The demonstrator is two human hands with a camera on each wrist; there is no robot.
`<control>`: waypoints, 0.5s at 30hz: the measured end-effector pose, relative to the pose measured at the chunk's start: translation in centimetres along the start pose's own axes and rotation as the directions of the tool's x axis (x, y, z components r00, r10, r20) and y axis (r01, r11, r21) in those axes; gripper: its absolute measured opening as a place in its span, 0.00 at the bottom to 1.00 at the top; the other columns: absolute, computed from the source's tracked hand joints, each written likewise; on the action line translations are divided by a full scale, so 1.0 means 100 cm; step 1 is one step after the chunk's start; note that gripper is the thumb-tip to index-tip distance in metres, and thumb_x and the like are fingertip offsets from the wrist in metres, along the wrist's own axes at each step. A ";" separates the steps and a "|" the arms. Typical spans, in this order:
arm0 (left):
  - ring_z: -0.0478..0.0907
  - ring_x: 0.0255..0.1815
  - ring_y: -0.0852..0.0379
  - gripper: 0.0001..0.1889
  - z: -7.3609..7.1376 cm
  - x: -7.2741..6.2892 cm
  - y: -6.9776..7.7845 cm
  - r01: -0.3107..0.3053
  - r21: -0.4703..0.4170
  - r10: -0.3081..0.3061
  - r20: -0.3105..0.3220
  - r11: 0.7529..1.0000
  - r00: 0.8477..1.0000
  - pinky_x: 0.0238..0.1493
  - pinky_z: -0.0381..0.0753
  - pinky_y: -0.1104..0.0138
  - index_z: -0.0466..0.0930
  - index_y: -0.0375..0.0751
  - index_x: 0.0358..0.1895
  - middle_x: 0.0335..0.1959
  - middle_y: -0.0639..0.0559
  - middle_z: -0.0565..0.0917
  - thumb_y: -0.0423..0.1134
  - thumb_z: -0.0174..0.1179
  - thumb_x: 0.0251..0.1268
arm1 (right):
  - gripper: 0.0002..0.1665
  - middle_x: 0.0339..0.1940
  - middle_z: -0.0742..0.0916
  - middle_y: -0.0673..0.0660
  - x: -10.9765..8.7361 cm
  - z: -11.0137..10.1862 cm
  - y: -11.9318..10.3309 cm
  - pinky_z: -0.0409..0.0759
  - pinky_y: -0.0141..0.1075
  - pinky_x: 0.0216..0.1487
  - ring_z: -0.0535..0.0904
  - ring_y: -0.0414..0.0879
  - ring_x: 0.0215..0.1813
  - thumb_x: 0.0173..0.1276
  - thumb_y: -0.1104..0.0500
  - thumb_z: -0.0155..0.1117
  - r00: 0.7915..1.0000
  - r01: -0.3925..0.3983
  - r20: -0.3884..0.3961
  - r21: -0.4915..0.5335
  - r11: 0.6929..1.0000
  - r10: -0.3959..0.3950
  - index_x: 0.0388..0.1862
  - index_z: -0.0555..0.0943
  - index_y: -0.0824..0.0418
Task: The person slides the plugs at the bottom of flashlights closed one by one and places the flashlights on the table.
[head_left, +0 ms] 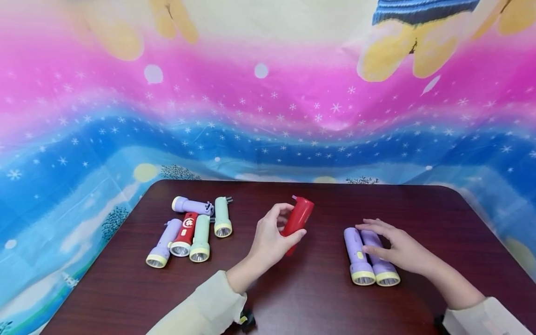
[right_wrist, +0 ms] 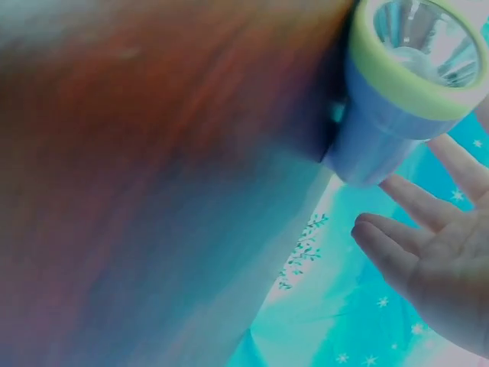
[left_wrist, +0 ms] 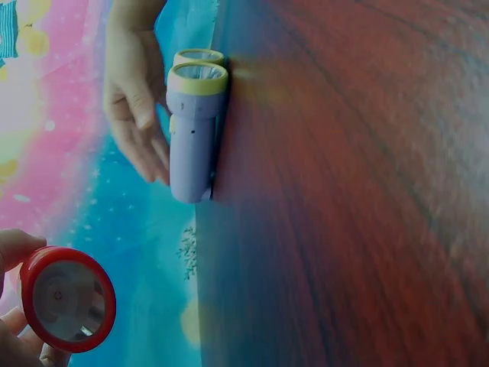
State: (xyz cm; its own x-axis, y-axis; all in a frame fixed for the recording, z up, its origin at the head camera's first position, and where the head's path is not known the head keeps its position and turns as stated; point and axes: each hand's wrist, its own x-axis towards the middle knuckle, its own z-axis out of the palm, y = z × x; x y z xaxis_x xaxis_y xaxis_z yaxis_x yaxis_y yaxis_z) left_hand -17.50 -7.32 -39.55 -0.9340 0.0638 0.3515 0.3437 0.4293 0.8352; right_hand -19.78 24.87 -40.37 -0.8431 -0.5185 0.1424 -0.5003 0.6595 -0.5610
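My left hand (head_left: 268, 239) holds a red flashlight (head_left: 299, 217) above the middle of the table, fingers and thumb around its body. In the left wrist view, the red rim and clear lens of this flashlight (left_wrist: 69, 300) face the camera. Two purple flashlights with pale yellow heads lie side by side at the right, a left one (head_left: 355, 249) and a right one (head_left: 383, 266). Over them is my right hand (head_left: 404, 249), its fingers extended and its thumb across the right one. The right wrist view shows loosely spread fingers beside a purple flashlight (right_wrist: 374, 145); contact is hard to tell.
On the left of the dark wooden table (head_left: 125, 288) lies a cluster: a crosswise purple flashlight (head_left: 192, 206), another purple one (head_left: 165, 243), a red one with a white emblem (head_left: 187, 228), and two green ones (head_left: 201, 237). A patterned cloth (head_left: 259, 116) hangs behind the table.
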 end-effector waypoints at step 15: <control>0.80 0.43 0.57 0.33 0.014 -0.004 0.009 0.030 -0.012 -0.030 -0.004 0.999 1.000 0.42 0.84 0.70 0.72 0.46 0.59 0.49 0.50 0.82 0.41 0.77 0.48 | 0.27 0.65 0.82 0.59 0.022 -0.003 -0.036 0.83 0.33 0.53 0.82 0.53 0.59 0.71 0.54 0.64 0.994 -0.034 -0.094 0.147 0.989 0.048 0.68 0.75 0.54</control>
State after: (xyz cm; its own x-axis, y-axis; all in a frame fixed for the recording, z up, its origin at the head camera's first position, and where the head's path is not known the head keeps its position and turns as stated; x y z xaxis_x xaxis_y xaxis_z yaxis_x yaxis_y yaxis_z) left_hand -16.91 -5.67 -39.54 -0.9435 0.0469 0.3279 0.3165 0.4198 0.8506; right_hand -19.90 21.48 -37.78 -0.8810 -0.4329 0.1908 -0.4369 0.5900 -0.6790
